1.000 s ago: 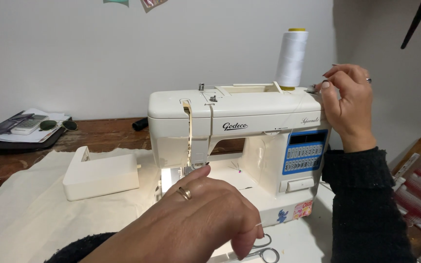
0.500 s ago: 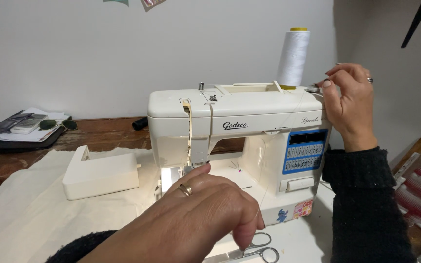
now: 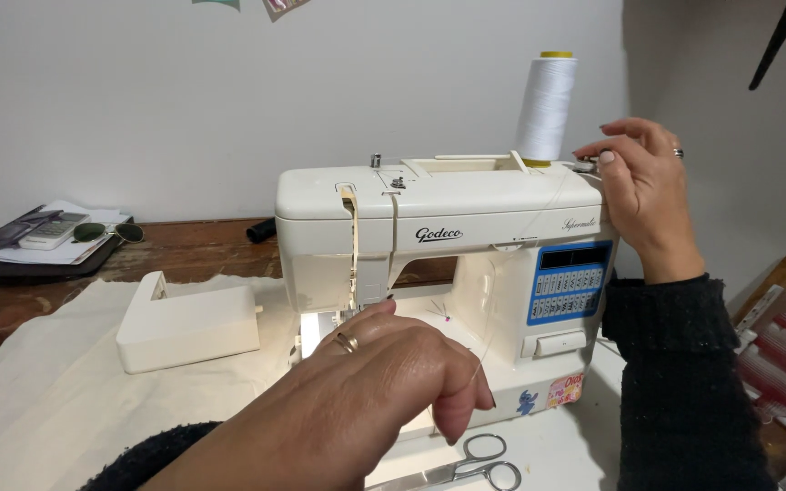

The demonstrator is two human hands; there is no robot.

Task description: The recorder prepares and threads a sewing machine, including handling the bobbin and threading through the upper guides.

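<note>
Left hand [image 3: 393,382] low before the cream sewing machine [image 3: 438,227], grip closed, pinching a fine white thread [image 3: 493,318] running up across the machine front. Right hand [image 3: 643,195] raised at the machine's top right corner, fingertips [image 3: 604,156] pinched together near a small metal bobbin [image 3: 584,166], just beside the white thread cone [image 3: 546,107]. Scissors [image 3: 466,468] on the desk [image 3: 184,259] below the left hand

A single head-worn view looks forward and slightly down from close range at a sewing machine [image 3: 438,273] filling mid-frame, the wall behind it across the top, and the surface [image 3: 184,255] running along the lower left.
</note>
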